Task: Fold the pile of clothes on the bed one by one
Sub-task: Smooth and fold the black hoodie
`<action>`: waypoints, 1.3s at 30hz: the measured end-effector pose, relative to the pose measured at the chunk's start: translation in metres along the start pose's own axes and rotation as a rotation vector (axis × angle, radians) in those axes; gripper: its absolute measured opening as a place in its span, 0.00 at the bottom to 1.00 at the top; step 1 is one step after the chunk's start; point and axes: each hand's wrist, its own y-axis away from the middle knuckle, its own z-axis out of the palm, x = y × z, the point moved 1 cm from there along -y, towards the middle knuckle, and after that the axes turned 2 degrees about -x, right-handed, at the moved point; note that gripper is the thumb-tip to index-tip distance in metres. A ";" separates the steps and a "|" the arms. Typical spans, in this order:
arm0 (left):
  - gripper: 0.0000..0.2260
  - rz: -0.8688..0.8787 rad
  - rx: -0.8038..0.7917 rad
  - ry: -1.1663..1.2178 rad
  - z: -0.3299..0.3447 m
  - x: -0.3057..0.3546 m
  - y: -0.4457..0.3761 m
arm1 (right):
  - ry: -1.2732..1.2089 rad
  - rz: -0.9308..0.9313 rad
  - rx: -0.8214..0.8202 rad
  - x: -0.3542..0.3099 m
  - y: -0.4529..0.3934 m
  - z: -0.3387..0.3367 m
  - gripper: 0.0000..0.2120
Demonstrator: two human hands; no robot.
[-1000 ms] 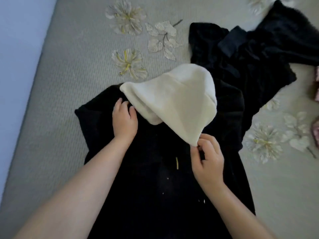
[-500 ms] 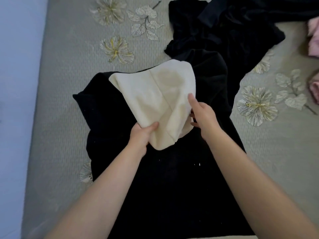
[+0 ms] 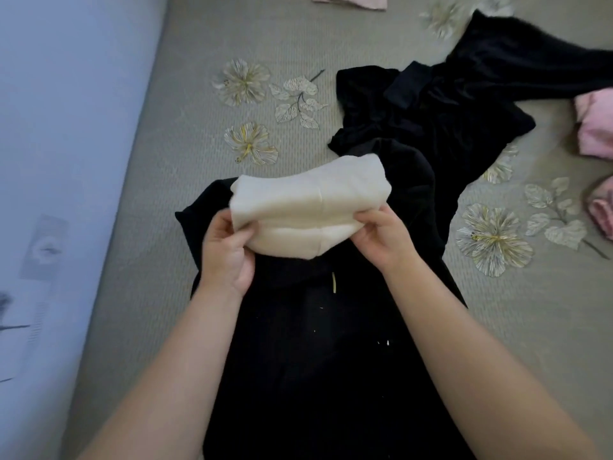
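Note:
A small cream garment [image 3: 308, 200], folded into a thick bundle, is held just above a black garment [image 3: 315, 343] spread flat on the bed. My left hand [image 3: 227, 250] pinches the bundle's left end between thumb and fingers. My right hand [image 3: 381, 239] grips its right end, fingers curled under the lower fold. A second black garment [image 3: 447, 111] lies crumpled beyond, toward the upper right.
The bed has a grey cover [image 3: 185, 161] with embroidered flowers. Pink clothes [image 3: 597, 131] lie at the right edge, with another pink piece [image 3: 351, 0] at the top. The bed's left edge meets a pale wall [image 3: 59, 161].
The cream garment went from spread open to a compact folded bundle. Both hands moved to its ends and lifted it slightly off the black garment.

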 end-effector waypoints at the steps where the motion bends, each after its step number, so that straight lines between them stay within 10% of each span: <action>1: 0.20 -0.113 0.050 -0.043 -0.007 -0.020 0.007 | 0.031 0.042 0.109 0.012 0.004 -0.013 0.20; 6: 0.09 -0.585 0.290 -0.510 -0.040 -0.123 0.058 | 0.907 0.220 0.642 0.065 0.031 -0.080 0.15; 9: 0.29 -0.137 0.291 -1.066 -0.044 -0.124 0.067 | 1.342 -0.120 0.543 0.066 0.039 -0.084 0.26; 12: 0.30 0.466 -0.072 -1.599 -0.041 -0.121 0.067 | 1.802 -0.580 0.303 0.071 0.042 -0.071 0.24; 15: 0.34 0.172 -0.450 -1.909 -0.058 -0.128 0.051 | 2.193 -0.347 -0.107 0.084 0.039 -0.075 0.24; 19: 0.34 -0.183 -0.544 -1.992 -0.071 -0.142 0.055 | 2.233 0.114 -0.272 0.098 0.041 -0.104 0.24; 29: 0.30 0.319 -0.645 -1.974 -0.125 -0.167 0.201 | 2.115 -0.296 -0.298 0.128 0.219 -0.171 0.28; 39: 0.47 0.137 -0.614 -2.220 -0.162 -0.217 0.278 | 2.616 -0.101 -0.372 0.139 0.282 -0.224 0.40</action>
